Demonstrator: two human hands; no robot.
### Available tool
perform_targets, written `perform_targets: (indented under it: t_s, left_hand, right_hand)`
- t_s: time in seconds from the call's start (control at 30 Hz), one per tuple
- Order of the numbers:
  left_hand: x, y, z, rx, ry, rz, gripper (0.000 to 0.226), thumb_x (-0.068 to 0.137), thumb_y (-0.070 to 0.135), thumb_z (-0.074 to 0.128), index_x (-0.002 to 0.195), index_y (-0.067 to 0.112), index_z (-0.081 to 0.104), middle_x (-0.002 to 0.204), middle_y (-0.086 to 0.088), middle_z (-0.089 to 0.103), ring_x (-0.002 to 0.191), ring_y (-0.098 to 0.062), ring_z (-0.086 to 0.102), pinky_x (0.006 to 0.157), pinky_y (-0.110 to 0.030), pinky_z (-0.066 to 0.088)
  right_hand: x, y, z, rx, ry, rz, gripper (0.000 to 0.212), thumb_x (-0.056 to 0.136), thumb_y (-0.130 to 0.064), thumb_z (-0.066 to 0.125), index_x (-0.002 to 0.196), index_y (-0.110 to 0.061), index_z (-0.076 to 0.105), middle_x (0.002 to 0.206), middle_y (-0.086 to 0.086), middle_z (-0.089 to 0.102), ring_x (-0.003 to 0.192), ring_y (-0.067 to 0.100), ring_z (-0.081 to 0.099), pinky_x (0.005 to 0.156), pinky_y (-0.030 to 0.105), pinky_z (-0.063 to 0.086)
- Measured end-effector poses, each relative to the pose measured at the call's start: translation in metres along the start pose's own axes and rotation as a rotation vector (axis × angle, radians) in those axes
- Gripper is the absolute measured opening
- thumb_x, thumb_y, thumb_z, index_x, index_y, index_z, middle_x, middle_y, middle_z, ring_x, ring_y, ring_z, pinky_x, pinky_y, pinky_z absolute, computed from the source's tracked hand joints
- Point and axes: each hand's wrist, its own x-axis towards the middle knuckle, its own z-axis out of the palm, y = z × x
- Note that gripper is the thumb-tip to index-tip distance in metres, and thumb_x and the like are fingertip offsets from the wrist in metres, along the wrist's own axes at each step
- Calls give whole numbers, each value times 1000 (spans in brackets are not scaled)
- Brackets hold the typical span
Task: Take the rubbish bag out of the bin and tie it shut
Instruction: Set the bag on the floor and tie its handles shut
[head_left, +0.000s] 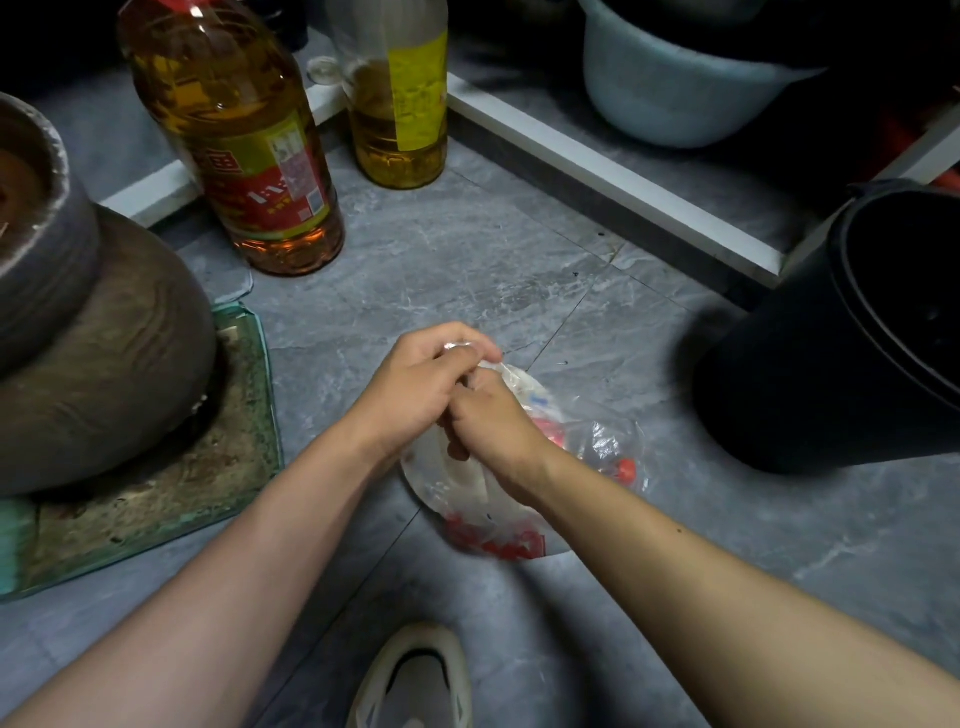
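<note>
The rubbish bag (498, 499) is lying on the grey tiled floor (467, 244), already out of the bin (852, 332), which is standing empty just to its right, near the white threshold strip (613, 171). The bag is sitting directly in front of the person, beyond the toe of a pale shoe (415, 680).

Handling properties, judged from appearance: the film is thin, clear and crinkled, so it is likely behaving as a soft, limp and fairly slippery material. The load looks small and light. Such film probably tears if it is being pulled hard against a sharp scrap inside. The correct place to take hold is the gathered neck above the contents, not the bulging body.

Both hands are working at that neck. The left hand (421, 384) is closing around a twisted tuft of clear plastic, which is showing above its knuckles. The right hand (493, 421) is curling tight against the left, touching it, and is pinching the film just below; exactly how its fingers are holding cannot be seen from this angle.

Appearance: the bag is transparent with glossy highlights. White paper or packaging and several red pieces are showing through the film. The body is slumping flat on the floor rather than standing upright.

No finished knot is visible, so tying is judged to be under way.
</note>
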Motion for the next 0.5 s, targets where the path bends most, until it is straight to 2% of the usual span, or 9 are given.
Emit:
perform_targets:
  t_s: [0.03, 0.1, 0.17, 0.27, 0.33, 0.37, 0.43, 0.5]
  left_hand:
    - [-3, -1, -3, -21, -8, 9, 19, 88, 18, 57, 99, 13, 72, 107, -17, 70, 101, -12, 64, 82, -17, 48]
    - [-11, -11, -11, -121, -2, 17, 45, 78, 29, 62, 121, 16, 64, 122, -8, 67, 115, -12, 62, 96, -20, 46]
    - [-21, -28, -19, -207, 12, 14, 71, 68, 35, 64, 136, 17, 52, 137, -3, 58, 130, -10, 52, 111, -32, 38]
    - [-34, -53, -28, -84, -86, 30, 99, 61, 34, 73, 149, 21, 30, 152, 5, 41, 141, 0, 35, 120, -35, 25]
    - [-36, -65, -25, 26, -163, 16, 118, 55, 40, 88, 151, 26, 21, 154, 5, 37, 141, -5, 36, 118, -39, 29]
    - [-37, -69, -21, 78, -173, 19, 120, 51, 42, 92, 148, 31, 23, 150, 4, 42, 139, -9, 41, 115, -42, 34]
    - [-37, -69, -6, 185, -107, 84, 114, 44, 42, 93, 138, 39, 30, 140, 6, 49, 132, -11, 48, 109, -42, 41]
    - [-35, -62, 11, 212, 13, 174, 105, 42, 46, 90, 130, 45, 34, 131, 7, 54, 125, -12, 55, 103, -41, 47]
  right_hand:
    - [0, 0, -2, -7, 5, 1, 29, 91, -5, 37, 71, -20, 51, 46, -15, 49, 45, -1, 45, 44, 17, 32]
    - [1, 0, -4, 4, 23, 15, 40, 97, -5, 36, 64, -23, 50, 42, -16, 48, 42, -1, 43, 45, 17, 31]
    - [2, -2, -3, 28, 46, 47, 38, 96, -9, 39, 60, -21, 46, 48, -9, 43, 46, 8, 37, 47, 26, 27]
    - [3, -6, -1, 27, 76, 108, 36, 95, -15, 44, 60, -22, 44, 51, -6, 38, 46, 10, 33, 49, 31, 28]
    - [4, -8, -3, 14, 79, 93, 37, 93, -15, 48, 57, -23, 47, 44, -14, 41, 41, 4, 36, 50, 28, 31]
    - [4, -9, -4, -2, 77, 77, 37, 92, -13, 51, 56, -23, 48, 41, -16, 43, 39, 0, 39, 50, 24, 32]
    - [3, -12, -3, -9, 86, 39, 37, 89, -12, 56, 54, -21, 50, 40, -18, 45, 39, -2, 42, 50, 20, 32]
    - [4, -13, -2, -3, 108, -8, 26, 82, -16, 60, 56, -19, 56, 47, -16, 51, 47, -2, 47, 54, 21, 36]
